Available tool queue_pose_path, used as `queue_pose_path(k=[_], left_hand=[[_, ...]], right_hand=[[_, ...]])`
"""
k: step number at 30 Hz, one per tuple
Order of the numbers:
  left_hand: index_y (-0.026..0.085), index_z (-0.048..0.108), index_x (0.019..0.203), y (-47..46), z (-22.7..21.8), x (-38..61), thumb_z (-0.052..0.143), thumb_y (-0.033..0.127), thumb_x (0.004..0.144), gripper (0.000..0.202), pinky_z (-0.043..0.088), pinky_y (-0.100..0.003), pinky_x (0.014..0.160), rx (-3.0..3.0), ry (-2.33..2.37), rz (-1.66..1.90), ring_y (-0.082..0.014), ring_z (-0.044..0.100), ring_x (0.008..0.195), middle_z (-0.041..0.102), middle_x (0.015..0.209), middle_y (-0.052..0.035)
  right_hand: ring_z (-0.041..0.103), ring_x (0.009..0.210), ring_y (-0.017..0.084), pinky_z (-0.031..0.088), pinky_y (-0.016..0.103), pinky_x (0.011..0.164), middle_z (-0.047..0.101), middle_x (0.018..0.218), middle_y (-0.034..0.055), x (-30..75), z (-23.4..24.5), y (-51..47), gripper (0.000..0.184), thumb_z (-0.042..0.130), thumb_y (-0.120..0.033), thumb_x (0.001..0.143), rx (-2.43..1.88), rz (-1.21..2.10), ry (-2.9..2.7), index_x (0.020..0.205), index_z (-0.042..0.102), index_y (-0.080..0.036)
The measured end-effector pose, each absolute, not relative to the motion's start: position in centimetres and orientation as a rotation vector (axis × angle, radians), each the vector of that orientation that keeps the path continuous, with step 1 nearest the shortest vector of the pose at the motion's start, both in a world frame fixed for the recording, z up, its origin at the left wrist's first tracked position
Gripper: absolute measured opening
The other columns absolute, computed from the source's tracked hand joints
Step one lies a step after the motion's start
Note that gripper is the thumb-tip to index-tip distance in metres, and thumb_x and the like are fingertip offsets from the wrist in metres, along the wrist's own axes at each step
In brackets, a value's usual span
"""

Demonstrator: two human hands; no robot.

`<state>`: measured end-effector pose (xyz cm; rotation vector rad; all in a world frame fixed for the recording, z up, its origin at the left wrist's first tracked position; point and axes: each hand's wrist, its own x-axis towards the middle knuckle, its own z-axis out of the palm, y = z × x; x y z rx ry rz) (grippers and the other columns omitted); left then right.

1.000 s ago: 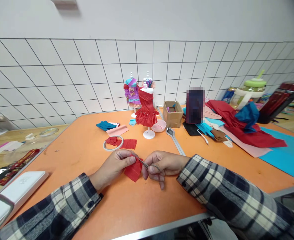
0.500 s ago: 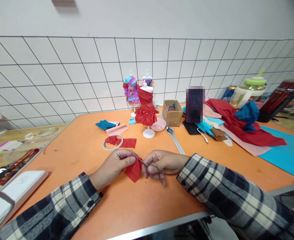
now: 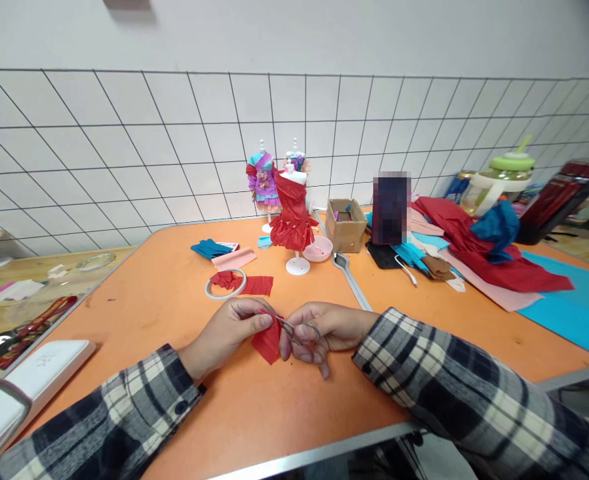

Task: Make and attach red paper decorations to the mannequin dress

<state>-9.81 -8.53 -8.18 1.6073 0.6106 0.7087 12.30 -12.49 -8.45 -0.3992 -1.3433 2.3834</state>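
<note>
Between thumb and fingers, my left hand (image 3: 237, 327) pinches a piece of red crepe paper (image 3: 268, 343) that hangs down just above the table. My right hand (image 3: 317, 333) has its fingers in the handles of small metal scissors (image 3: 294, 328), whose blades meet the upper edge of the red paper. Beyond my hands lies a roll of tape (image 3: 208, 291) with crumpled red paper in its ring and a red strip (image 3: 258, 286) beside it. Past that stands a small white dress form wearing a red paper dress (image 3: 293, 213).
Behind are other dressed forms (image 3: 263, 183), a pink bowl (image 3: 318, 249) and a cardboard box (image 3: 345, 227). A phone (image 3: 391, 208), coloured paper (image 3: 499, 260), a jug (image 3: 504, 183) and a dark red flask (image 3: 559, 200) stand right. A white box (image 3: 49, 373) lies left.
The scissor handles have spread apart in my right hand, and its fingers have shifted slightly. My left hand keeps its hold on the red paper in nearly the same place.
</note>
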Motion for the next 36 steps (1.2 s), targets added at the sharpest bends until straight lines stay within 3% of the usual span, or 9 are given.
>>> queue_pose_path(k=[3, 7, 13, 17, 22, 26, 30, 36], left_hand=[[0.016, 0.074, 0.072, -8.51, -8.16, -9.79, 0.075, 0.045, 0.077, 0.03, 0.047, -0.026, 0.07, 1.611, 0.62, 0.709, -0.0156, 0.061, 0.073, 0.07, 0.078, -0.0042], [0.016, 0.075, 0.076, -8.59, -7.95, -9.77, 0.073, 0.046, 0.079, 0.03, 0.047, -0.025, 0.07, 1.651, 0.612, 0.718, -0.0152, 0.061, 0.073, 0.07, 0.078, -0.0038], [0.016, 0.075, 0.071, -8.67, -7.8, -9.7, 0.075, 0.049, 0.076, 0.034, 0.047, -0.026, 0.068, 1.654, 0.648, 0.699, -0.0153, 0.061, 0.071, 0.07, 0.075, -0.0036], [0.017, 0.075, 0.073, -8.63, -7.84, -9.69, 0.074, 0.048, 0.077, 0.031, 0.047, -0.025, 0.069, 1.665, 0.62, 0.708, -0.0148, 0.062, 0.072, 0.071, 0.078, -0.0037], [0.016, 0.074, 0.07, -8.8, -7.68, -9.59, 0.074, 0.046, 0.078, 0.032, 0.048, -0.026, 0.067, 1.691, 0.609, 0.649, -0.0154, 0.062, 0.07, 0.07, 0.075, -0.0044], [0.016, 0.075, 0.071, -8.95, -7.5, -9.44, 0.075, 0.049, 0.075, 0.034, 0.048, -0.027, 0.067, 1.711, 0.642, 0.67, -0.0163, 0.062, 0.071, 0.07, 0.076, -0.0052], [0.016, 0.074, 0.067, -8.99, -7.41, -9.38, 0.075, 0.048, 0.075, 0.033, 0.047, -0.026, 0.065, 1.706, 0.664, 0.635, -0.0156, 0.062, 0.067, 0.069, 0.072, -0.0045], [0.016, 0.075, 0.069, -9.0, -7.52, -9.24, 0.076, 0.045, 0.074, 0.03, 0.048, -0.027, 0.067, 1.689, 0.691, 0.612, -0.017, 0.062, 0.069, 0.07, 0.073, -0.0051]], right_hand=[[0.055, 0.051, 0.007, 0.053, 0.015, 0.039, 0.057, 0.066, -0.0016, 12.29, -8.4, -12.48, 0.047, 0.075, -0.048, 0.076, -0.397, 2.385, -1.344, 0.095, 0.066, -0.006], [0.041, 0.042, 0.002, 0.049, 0.011, 0.038, 0.047, 0.055, -0.007, 12.35, -8.27, -12.57, 0.039, 0.076, -0.042, 0.077, -0.422, 2.287, -1.398, 0.09, 0.066, -0.006], [0.055, 0.056, 0.006, 0.053, 0.014, 0.041, 0.056, 0.072, -0.0006, 12.21, -8.25, -12.65, 0.055, 0.075, -0.052, 0.074, -0.415, 2.364, -1.354, 0.101, 0.066, -0.006], [0.047, 0.046, 0.003, 0.049, 0.011, 0.039, 0.051, 0.061, -0.0047, 12.18, -8.23, -12.7, 0.043, 0.076, -0.045, 0.076, -0.484, 2.255, -1.407, 0.092, 0.067, -0.007], [0.054, 0.051, 0.005, 0.053, 0.015, 0.043, 0.055, 0.066, -0.0026, 12.19, -8.38, -12.61, 0.05, 0.076, -0.052, 0.073, -0.466, 2.336, -1.393, 0.092, 0.067, -0.007], [0.048, 0.046, 0.003, 0.055, 0.016, 0.046, 0.05, 0.059, -0.006, 12.27, -8.39, -12.55, 0.044, 0.077, -0.046, 0.074, -0.495, 2.274, -1.437, 0.092, 0.067, -0.007], [0.056, 0.052, 0.007, 0.057, 0.021, 0.048, 0.058, 0.069, -0.0006, 12.24, -8.44, -12.52, 0.055, 0.074, -0.057, 0.072, -0.493, 2.34, -1.408, 0.094, 0.067, -0.006], [0.054, 0.048, 0.006, 0.05, 0.017, 0.044, 0.057, 0.065, -0.0023, 12.48, -8.25, -12.47, 0.051, 0.076, -0.053, 0.073, -0.571, 2.268, -1.502, 0.095, 0.065, -0.008]])
